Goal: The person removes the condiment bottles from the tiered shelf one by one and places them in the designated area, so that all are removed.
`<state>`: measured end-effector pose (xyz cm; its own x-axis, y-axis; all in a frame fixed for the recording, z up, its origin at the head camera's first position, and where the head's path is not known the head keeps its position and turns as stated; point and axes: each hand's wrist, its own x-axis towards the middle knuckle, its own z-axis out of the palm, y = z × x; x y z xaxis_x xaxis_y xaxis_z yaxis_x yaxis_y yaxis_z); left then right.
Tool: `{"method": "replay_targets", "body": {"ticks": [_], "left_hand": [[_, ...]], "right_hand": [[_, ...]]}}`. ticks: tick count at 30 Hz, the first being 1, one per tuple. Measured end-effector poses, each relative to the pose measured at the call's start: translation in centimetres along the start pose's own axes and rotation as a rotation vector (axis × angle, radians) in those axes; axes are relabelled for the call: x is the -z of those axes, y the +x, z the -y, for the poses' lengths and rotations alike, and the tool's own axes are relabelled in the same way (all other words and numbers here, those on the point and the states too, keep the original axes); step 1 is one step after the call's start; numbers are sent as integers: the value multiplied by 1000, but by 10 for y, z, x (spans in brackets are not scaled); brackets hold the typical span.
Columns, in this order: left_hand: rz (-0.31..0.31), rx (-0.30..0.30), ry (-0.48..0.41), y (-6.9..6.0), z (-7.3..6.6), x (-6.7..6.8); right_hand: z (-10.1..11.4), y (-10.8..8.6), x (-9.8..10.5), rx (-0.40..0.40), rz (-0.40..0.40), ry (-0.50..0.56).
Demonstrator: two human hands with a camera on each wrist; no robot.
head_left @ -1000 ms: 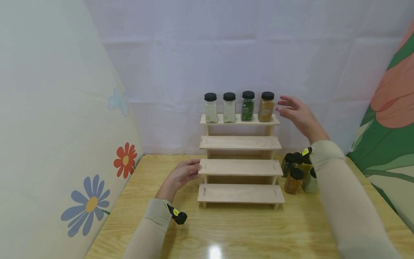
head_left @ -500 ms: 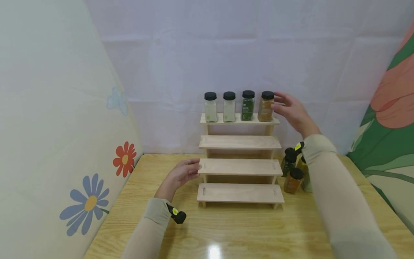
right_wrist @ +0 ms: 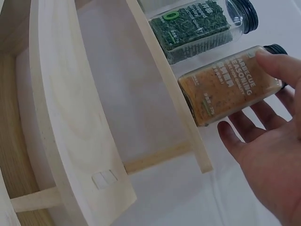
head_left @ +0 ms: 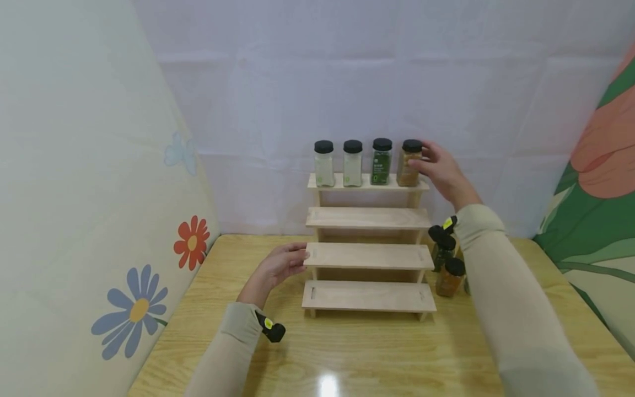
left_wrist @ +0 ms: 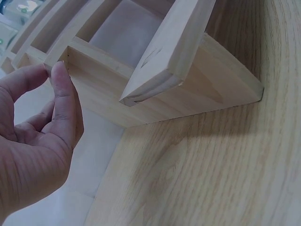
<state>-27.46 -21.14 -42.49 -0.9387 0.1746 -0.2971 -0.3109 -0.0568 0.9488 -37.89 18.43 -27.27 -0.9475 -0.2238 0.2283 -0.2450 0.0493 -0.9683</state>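
A wooden four-step rack point(head_left: 368, 218) stands on the table. My left hand point(head_left: 279, 268) is at its left side; in the left wrist view the thumb point(left_wrist: 61, 84) and forefinger pinch the end of a step. On the top step stands a barbecue seasoning jar point(right_wrist: 230, 84), orange-brown with a black lid. My right hand point(head_left: 445, 170) grips it from the right, thumb across the front near the lid and fingers behind. Left of it stand a jar of green flakes point(head_left: 381, 164) and two pale jars, one a white-powder jar point(head_left: 353, 165).
Several black-lidded jars are grouped on the table right of the rack, an orange jar point(head_left: 450, 278) in front and a dark jar point(head_left: 442, 255) behind it; my right sleeve point(head_left: 511, 292) partly covers them. A white cloth point(head_left: 278, 110) hangs behind the rack.
My right hand has moved left from beside the seasoning jar and closed its thumb and fingers round it. The left hand stays at the rack, and the jars stand where they were.
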Motion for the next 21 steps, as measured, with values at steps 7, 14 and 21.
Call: {"method": "replay_targets", "body": {"ticks": [7,14,21], "left_hand": [[4,-12,8,-2,0,-2],[4,-4,4,-2,2,-3],[2,-2,21,-3,2,-4]], "right_hand": [[-1,0,-4,0,-15,3],[-1,-4,-5,-14,-40,-89],[2,-8,0,7,-75,-88]]}}
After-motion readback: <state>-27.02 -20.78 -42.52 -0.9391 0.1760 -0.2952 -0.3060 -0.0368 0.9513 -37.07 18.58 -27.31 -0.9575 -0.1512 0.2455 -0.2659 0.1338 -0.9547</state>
